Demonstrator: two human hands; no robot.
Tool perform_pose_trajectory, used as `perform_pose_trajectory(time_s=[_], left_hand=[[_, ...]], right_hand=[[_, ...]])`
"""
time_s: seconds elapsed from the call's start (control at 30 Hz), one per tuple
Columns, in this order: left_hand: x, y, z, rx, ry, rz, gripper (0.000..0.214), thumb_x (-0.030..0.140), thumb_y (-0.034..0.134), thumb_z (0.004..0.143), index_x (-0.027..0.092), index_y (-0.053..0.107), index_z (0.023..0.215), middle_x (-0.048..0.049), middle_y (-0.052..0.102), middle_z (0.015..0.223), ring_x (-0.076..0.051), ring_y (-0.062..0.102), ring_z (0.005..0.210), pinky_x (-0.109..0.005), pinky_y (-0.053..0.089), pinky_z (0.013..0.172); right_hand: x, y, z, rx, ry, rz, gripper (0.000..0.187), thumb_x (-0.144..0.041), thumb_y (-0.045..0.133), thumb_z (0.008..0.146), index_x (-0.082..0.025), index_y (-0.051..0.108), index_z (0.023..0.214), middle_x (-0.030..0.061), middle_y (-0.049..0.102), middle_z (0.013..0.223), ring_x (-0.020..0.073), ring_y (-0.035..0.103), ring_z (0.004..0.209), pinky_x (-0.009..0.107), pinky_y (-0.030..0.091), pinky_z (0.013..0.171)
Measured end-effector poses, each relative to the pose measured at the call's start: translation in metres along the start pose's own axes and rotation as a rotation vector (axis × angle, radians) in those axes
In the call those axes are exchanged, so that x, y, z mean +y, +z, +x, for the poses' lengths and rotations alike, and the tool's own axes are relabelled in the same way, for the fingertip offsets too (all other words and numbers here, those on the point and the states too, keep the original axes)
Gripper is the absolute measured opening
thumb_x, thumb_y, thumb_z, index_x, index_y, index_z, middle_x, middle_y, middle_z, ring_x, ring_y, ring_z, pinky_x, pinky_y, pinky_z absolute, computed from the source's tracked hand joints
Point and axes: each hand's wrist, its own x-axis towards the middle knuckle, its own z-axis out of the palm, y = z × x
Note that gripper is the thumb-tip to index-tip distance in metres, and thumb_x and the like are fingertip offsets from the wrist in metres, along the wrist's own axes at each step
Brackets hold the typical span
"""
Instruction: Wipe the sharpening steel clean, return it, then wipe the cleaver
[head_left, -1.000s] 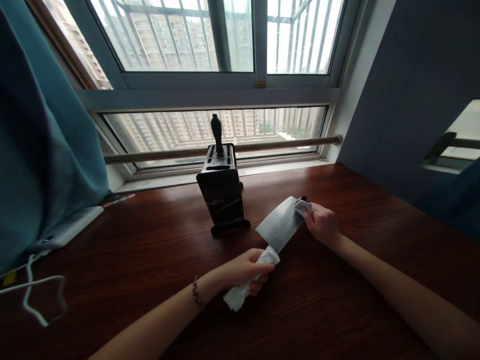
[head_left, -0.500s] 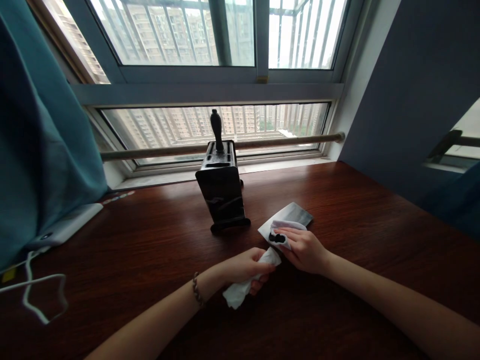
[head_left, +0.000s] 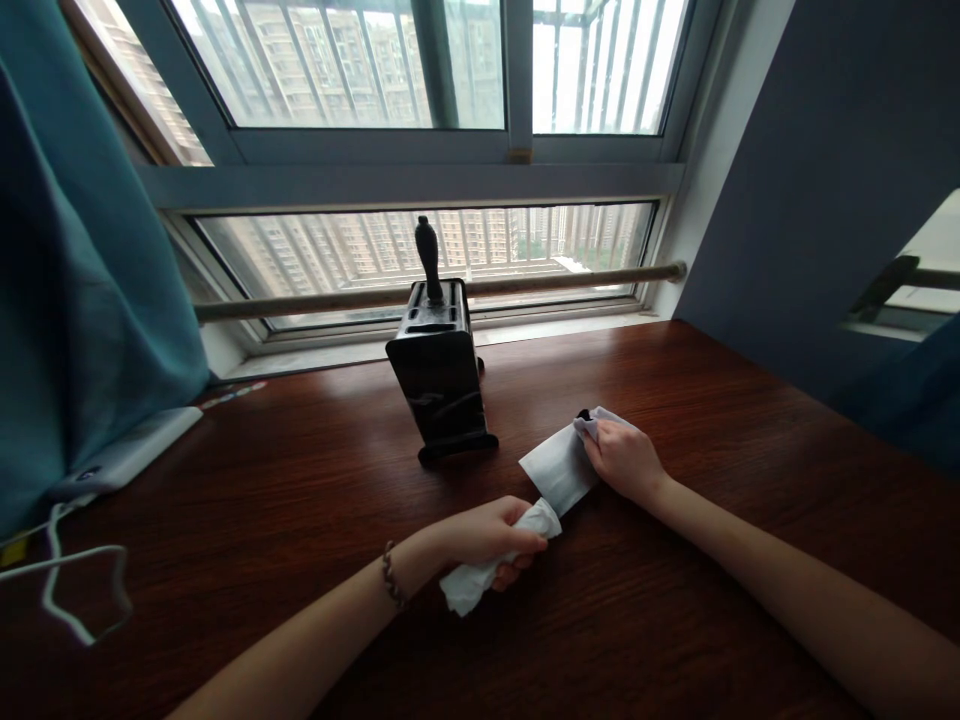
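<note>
A cleaver with a broad grey blade [head_left: 556, 465] lies across the middle of the brown wooden table [head_left: 300, 500]. My left hand [head_left: 487, 535] is closed round its handle, which is wrapped in a white tissue [head_left: 480, 580]. My right hand [head_left: 626, 460] presses a second white tissue [head_left: 600, 420] with a dark stain against the far end of the blade, fingers curled over it. The handle itself is hidden under the tissue and my fingers.
A dark knife block [head_left: 442, 385] with one black handle [head_left: 429, 255] sticking up stands just behind the blade. A white device [head_left: 127, 455] with a white cable [head_left: 60, 590] lies at the left by a teal curtain [head_left: 75, 290]. A window and a rail [head_left: 450, 290] run along the back.
My right hand slid the stained tissue from the blade's far end down toward the handle, then back out to the far end. My left hand stayed on the wrapped handle.
</note>
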Motion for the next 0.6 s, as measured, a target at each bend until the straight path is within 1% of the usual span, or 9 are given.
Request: perform_pose_trajectory(time_s=[0.1, 0.2, 0.27, 0.33, 0.4, 0.47, 0.53, 0.6], left_hand=[[0.001, 0.0, 0.0, -0.015, -0.013, -0.011, 0.021, 0.028, 0.061, 0.078, 0.017, 0.044, 0.075, 0.0055, 0.045, 0.055, -0.005, 0.041, 0.039, -0.017, 0.033, 0.038], [0.001, -0.001, 0.0, -0.011, -0.011, 0.001, 0.02, 0.027, 0.06, 0.077, 0.016, 0.044, 0.074, 0.005, 0.046, 0.055, -0.006, 0.042, 0.039, -0.016, 0.03, 0.038], [0.001, 0.0, 0.0, 0.002, -0.012, 0.016, 0.019, 0.026, 0.059, 0.077, 0.016, 0.044, 0.073, 0.0051, 0.045, 0.055, -0.006, 0.042, 0.039, -0.016, 0.029, 0.038], [0.001, 0.002, -0.001, 0.019, -0.021, 0.017, 0.017, 0.024, 0.058, 0.077, 0.016, 0.044, 0.074, 0.0055, 0.045, 0.055, -0.006, 0.042, 0.04, -0.016, 0.03, 0.038], [0.002, 0.003, -0.001, 0.037, -0.034, 0.014, 0.017, 0.024, 0.059, 0.076, 0.017, 0.043, 0.076, 0.0058, 0.045, 0.055, -0.006, 0.043, 0.04, -0.016, 0.03, 0.038], [0.003, 0.004, -0.002, 0.049, -0.035, 0.007, 0.019, 0.024, 0.06, 0.075, 0.017, 0.043, 0.079, 0.0061, 0.045, 0.055, -0.006, 0.043, 0.041, -0.016, 0.031, 0.038], [0.004, 0.004, -0.002, 0.039, -0.02, 0.006, 0.02, 0.026, 0.061, 0.075, 0.017, 0.043, 0.079, 0.0062, 0.045, 0.055, -0.006, 0.043, 0.04, -0.017, 0.031, 0.038], [0.004, 0.003, -0.001, 0.026, -0.007, 0.025, 0.02, 0.028, 0.061, 0.075, 0.017, 0.044, 0.077, 0.0056, 0.046, 0.055, -0.006, 0.043, 0.039, -0.017, 0.031, 0.038]], right_hand=[[-0.008, -0.002, -0.005, 0.017, -0.113, 0.056, 0.027, -0.023, 0.041, 0.089, -0.008, 0.064, 0.09, 0.0157, 0.067, 0.095, 0.027, 0.063, 0.09, 0.039, 0.05, 0.081], [-0.02, -0.01, -0.011, 0.013, -0.284, 0.243, 0.026, -0.021, 0.041, 0.09, -0.01, 0.062, 0.101, 0.0133, 0.065, 0.105, 0.0246, 0.058, 0.104, 0.038, 0.046, 0.094], [-0.029, -0.016, -0.015, -0.032, -0.43, 0.401, 0.028, -0.021, 0.041, 0.09, -0.012, 0.058, 0.111, 0.0112, 0.062, 0.114, 0.022, 0.054, 0.112, 0.038, 0.043, 0.099], [-0.035, -0.02, -0.017, -0.103, -0.538, 0.53, 0.035, -0.022, 0.042, 0.091, -0.012, 0.05, 0.123, 0.0117, 0.055, 0.125, 0.0211, 0.047, 0.12, 0.039, 0.04, 0.103], [-0.038, -0.02, -0.018, -0.168, -0.562, 0.606, 0.04, -0.023, 0.042, 0.091, -0.012, 0.044, 0.13, 0.0126, 0.05, 0.132, 0.0213, 0.042, 0.125, 0.04, 0.038, 0.104], [-0.04, -0.018, -0.018, -0.201, -0.526, 0.638, 0.042, -0.024, 0.042, 0.092, -0.014, 0.042, 0.132, 0.0123, 0.048, 0.133, 0.0212, 0.04, 0.126, 0.04, 0.038, 0.105], [-0.039, -0.015, -0.017, -0.183, -0.472, 0.628, 0.04, -0.023, 0.04, 0.093, -0.015, 0.043, 0.131, 0.012, 0.049, 0.132, 0.0207, 0.041, 0.126, 0.04, 0.038, 0.105], [-0.036, -0.011, -0.015, -0.137, -0.403, 0.575, 0.038, -0.023, 0.039, 0.093, -0.014, 0.046, 0.129, 0.0129, 0.05, 0.131, 0.0213, 0.043, 0.125, 0.041, 0.038, 0.104]])
